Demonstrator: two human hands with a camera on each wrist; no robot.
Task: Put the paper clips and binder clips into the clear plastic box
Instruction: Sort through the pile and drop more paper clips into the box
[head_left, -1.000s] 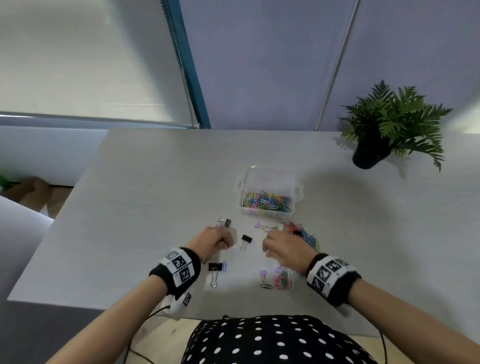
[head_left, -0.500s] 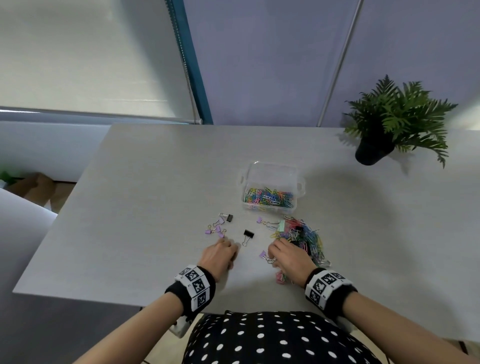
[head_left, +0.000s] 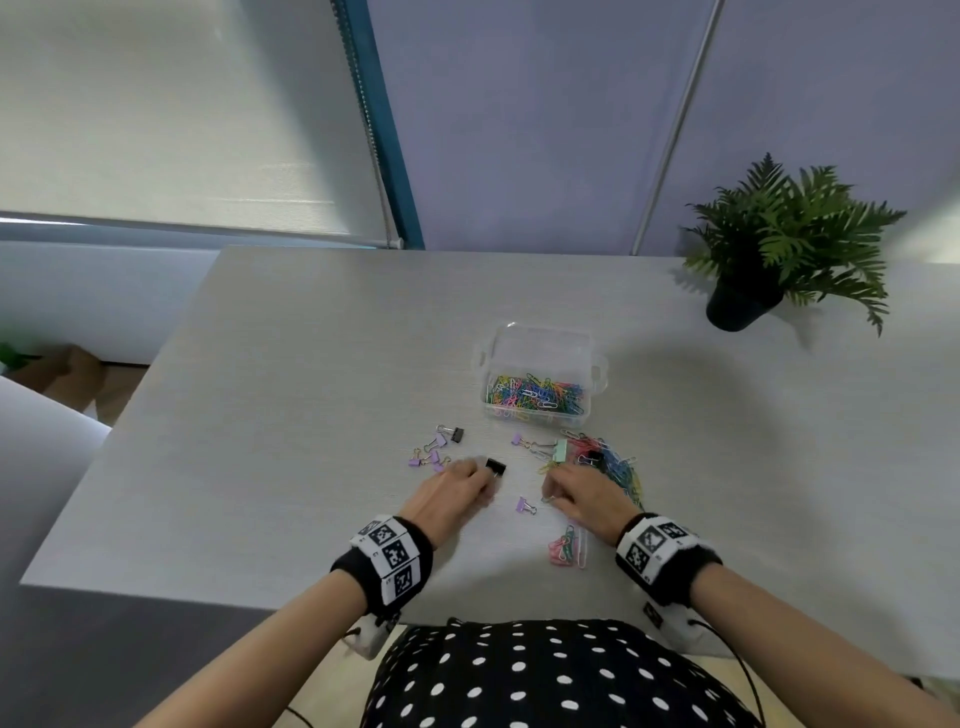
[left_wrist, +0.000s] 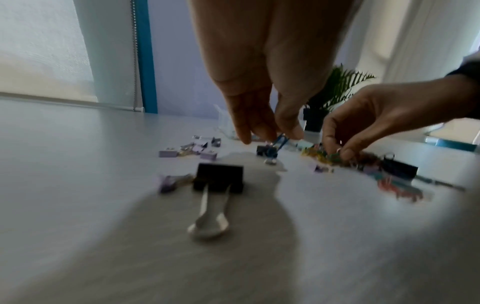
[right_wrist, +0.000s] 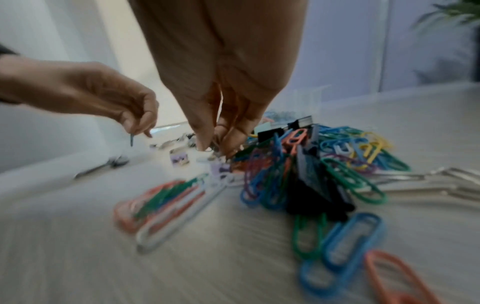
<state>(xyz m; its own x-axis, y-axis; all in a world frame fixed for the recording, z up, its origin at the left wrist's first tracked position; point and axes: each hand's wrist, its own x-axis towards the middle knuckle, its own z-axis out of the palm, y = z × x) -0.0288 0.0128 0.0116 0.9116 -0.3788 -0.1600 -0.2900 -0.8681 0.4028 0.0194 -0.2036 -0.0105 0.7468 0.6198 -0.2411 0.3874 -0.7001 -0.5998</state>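
Note:
The clear plastic box (head_left: 540, 340) stands mid-table, partly filled with coloured paper clips (head_left: 535, 392). My left hand (head_left: 480, 475) is low over the table beside a small black binder clip (head_left: 496, 466). In the left wrist view it (left_wrist: 275, 137) pinches a blue paper clip (left_wrist: 280, 141). My right hand (head_left: 550, 493) is at the near edge of a loose pile of paper clips (head_left: 615, 462). In the right wrist view its fingertips (right_wrist: 215, 148) pinch the silver wire loop of a small binder clip. A large black binder clip (left_wrist: 219, 178) lies under my left wrist.
Purple binder clips (head_left: 431, 457) lie left of my left hand and one more (head_left: 524, 505) lies between the hands. A pink and green clip bundle (head_left: 569, 545) sits near the table's front edge. A potted fern (head_left: 769, 260) stands at the back right.
Both hands drew back toward me and came down again on the clips. My left hand now reaches the small black binder clip; my right stays at the pile's near edge.

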